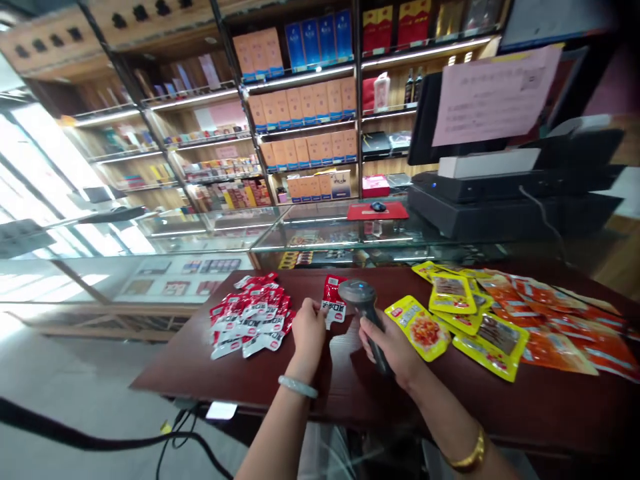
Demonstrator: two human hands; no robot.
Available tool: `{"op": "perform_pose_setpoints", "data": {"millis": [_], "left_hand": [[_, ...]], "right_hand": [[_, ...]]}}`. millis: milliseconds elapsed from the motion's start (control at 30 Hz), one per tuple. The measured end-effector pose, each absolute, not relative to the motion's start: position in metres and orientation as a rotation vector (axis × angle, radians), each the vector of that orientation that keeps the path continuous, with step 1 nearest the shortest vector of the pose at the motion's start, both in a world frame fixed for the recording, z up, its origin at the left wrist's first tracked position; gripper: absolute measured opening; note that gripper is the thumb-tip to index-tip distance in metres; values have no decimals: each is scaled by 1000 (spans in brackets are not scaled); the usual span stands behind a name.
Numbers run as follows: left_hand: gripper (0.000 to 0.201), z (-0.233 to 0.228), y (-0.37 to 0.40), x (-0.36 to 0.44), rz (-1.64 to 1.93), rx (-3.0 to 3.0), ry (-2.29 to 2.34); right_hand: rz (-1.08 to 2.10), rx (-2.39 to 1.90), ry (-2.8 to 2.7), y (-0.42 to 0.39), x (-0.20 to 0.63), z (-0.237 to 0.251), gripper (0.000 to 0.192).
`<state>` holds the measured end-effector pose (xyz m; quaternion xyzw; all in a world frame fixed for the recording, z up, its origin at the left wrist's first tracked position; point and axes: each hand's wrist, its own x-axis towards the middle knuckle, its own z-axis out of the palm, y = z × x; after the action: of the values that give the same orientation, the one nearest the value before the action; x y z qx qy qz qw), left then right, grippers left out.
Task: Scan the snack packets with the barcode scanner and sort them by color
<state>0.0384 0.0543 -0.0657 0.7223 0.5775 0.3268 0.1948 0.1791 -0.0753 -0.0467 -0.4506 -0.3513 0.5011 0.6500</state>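
Boldly black-lettered, the red-and-white packet (335, 307) in the left hand (308, 329).

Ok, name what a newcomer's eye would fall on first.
The dark handheld scanner in the right grip, over the middle of the brown table, would probably catch it first. Next might come the yellow packets and orange packets spread at the right, and the heaped red-and-white packets at the left.

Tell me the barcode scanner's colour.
The barcode scanner in the right hand is dark grey, clearest in the head view.
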Motion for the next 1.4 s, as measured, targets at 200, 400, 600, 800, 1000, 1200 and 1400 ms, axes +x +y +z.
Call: {"op": "perform_pose_setpoints", "data": {"millis": [200, 400, 600, 800, 1000, 1200, 1400], "left_hand": [[14, -64, 55, -15, 915, 1929, 1738], [14, -68, 58, -71, 935, 1865, 1904], [19, -58, 86, -116, 920, 1676, 2176], [34, -45, 118, -131, 871, 1628, 2266], [51, -39, 121, -131, 723, 1764, 2363], [56, -34, 118, -123, 643, 1814, 2347], [48, -28, 91, -63, 839, 2047, 2214]], "right_hand": [[1226, -1011, -868, -51, 129, -38, 42], [1353, -1020, -919, -34, 91, -42, 41], [1428, -1025, -973, -24, 69, -47, 45], [1432, -1016, -964, -22, 68, -47, 43], [1360, -996, -955, -32, 82, -45, 44], [1281, -1022, -910, -61, 112, -43, 40], [1151, -1121, -851, -111, 156, -52, 36]]}}
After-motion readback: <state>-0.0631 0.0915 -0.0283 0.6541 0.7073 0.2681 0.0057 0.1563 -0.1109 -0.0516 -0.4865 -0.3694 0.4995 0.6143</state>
